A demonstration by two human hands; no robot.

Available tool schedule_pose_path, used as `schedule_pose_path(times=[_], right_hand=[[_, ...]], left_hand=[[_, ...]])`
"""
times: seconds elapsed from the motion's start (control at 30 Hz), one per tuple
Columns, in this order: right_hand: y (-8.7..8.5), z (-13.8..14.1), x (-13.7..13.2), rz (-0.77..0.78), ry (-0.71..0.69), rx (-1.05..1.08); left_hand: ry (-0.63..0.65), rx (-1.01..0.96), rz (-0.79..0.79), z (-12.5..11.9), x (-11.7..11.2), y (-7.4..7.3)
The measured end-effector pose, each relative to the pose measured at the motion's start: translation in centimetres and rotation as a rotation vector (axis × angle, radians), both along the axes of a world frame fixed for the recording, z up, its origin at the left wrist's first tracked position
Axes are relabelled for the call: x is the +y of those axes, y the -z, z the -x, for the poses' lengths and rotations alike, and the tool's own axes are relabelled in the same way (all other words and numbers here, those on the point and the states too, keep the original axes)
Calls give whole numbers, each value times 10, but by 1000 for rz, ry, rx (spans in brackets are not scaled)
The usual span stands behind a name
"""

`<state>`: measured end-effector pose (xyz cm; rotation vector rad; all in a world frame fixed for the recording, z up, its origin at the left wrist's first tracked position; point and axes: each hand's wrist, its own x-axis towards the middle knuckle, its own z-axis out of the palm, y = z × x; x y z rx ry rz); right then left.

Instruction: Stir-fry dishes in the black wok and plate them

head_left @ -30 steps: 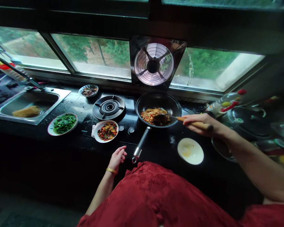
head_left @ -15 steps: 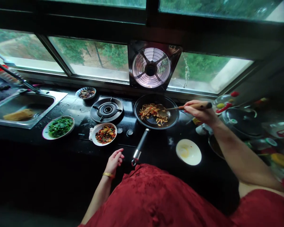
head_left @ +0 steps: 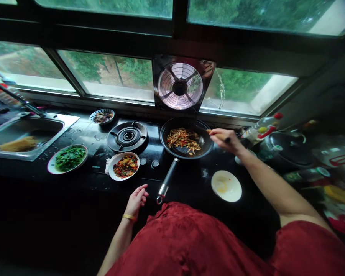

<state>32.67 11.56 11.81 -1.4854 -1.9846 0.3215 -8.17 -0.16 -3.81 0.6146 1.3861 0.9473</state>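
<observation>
Chopped stir-fry (head_left: 182,138) lies spread in the black pan (head_left: 204,148), to the left of the right hand (head_left: 232,140). That hand is closed round a wooden-handled utensil (head_left: 209,131), whose far end cannot be made out against the dark pan. Nearer the body than the right hand, a white dish (head_left: 231,188) with a yellowish smear sits on the tabletop (head_left: 186,184); to that hand's right stands a clear bottle (head_left: 261,122) with a red cap. The left hand (head_left: 136,200) holds nothing, its fingers loosely curled and partly open, with the pan handle (head_left: 169,176) to its right, apart from it. Just beyond the left hand is a white plate (head_left: 112,169) of diced red and green pieces, and behind that a burner (head_left: 128,136). Farther to its left, leafy greens (head_left: 70,158) fill another plate (head_left: 51,166).
</observation>
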Motion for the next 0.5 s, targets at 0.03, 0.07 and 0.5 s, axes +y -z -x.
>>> schedule_pose_path(times=[0.03,0.07,0.5], right_hand=[[9,3,-5,-6,-58,-25],[21,6,-11,1,-121,-66],[91,-156,-33,46,748,18]], left_hand=[[4,-3,2,-1,0,0],[10,-6,8,-2,-1,0],[-56,121,230,-15,-7,10]])
